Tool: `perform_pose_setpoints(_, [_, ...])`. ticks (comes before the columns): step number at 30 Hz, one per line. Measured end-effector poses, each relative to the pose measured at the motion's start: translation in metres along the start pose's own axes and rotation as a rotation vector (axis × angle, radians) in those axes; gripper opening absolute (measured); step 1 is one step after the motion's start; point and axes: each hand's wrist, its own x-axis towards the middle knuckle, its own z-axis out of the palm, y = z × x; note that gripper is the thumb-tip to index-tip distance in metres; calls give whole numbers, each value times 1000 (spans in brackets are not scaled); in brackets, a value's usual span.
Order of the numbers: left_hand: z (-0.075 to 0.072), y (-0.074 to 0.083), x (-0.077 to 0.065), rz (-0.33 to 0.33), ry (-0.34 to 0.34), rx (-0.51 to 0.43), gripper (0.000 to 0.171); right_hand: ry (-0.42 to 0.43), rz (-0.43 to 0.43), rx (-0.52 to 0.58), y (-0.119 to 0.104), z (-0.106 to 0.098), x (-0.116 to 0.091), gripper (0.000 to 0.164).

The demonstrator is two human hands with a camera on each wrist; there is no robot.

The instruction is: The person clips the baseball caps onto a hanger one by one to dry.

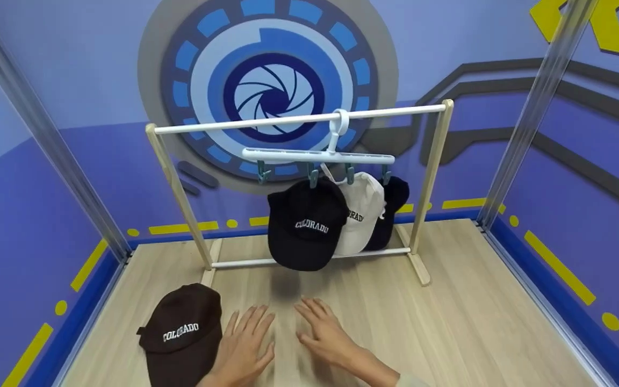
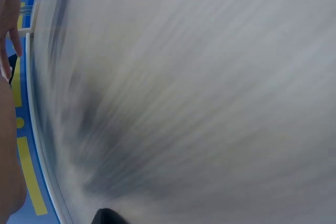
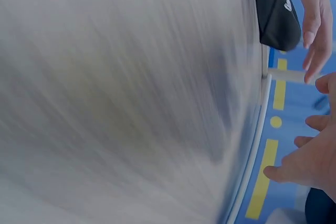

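In the head view, both hands hover low over the wooden tabletop, apart from each other. My left hand (image 1: 245, 344) has its fingers extended, just right of a dark brown cap (image 1: 175, 363) lettered COLORADO; whether it touches the brim's side I cannot tell. To its right, my right hand (image 1: 325, 333) is held with fingers stretched out and nothing in them. Behind them a white clip hanger (image 1: 315, 156) carries a black cap (image 1: 309, 236), a white cap (image 1: 367, 193) and a dark cap (image 1: 397, 193), partly overlapping. The right wrist view shows my right hand (image 3: 310, 156) with fingers spread.
The hanger hooks over the top rod (image 1: 207, 127) of a rack with wooden legs (image 1: 178, 199). Its leftmost green clip (image 1: 263, 172) holds nothing. Purple walls (image 1: 583, 161) and metal posts (image 1: 527, 102) enclose the table (image 1: 476, 322).
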Motion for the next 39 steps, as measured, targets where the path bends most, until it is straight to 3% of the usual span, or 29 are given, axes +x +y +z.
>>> perform_pose_setpoints(6, [-3, -11, -10, 10, -9, 29, 54, -84, -25, -26, -11, 2, 8, 54])
perform_pose_setpoints(12, [-3, -16, -30, 7, -67, 57, 57, -153, -44, -125, -17, 12, 11, 55])
perform_pose_setpoints(17, [-1, -17, -47, -38, -86, 86, 56, -211, -66, -211, -21, 24, 12, 57])
perform_pose_setpoints(21, [4, -15, -54, -20, -116, 115, 58, -246, -40, -235, -24, 32, 16, 56])
perform_pose_setpoints(28, [7, -15, -62, -5, -140, 116, 58, -274, -64, -248, -31, 45, 27, 54])
perform_pose_setpoints(31, [8, -17, -61, 36, -150, 109, 56, -304, -68, -283, -33, 51, 31, 54])
perform_pose_setpoints(35, [7, -25, -55, 83, -113, 125, 55, -307, -51, -306, -36, 60, 38, 53])
perform_pose_setpoints(39, [3, -34, -52, 63, -70, 133, 56, -302, -40, -328, -40, 67, 42, 53])
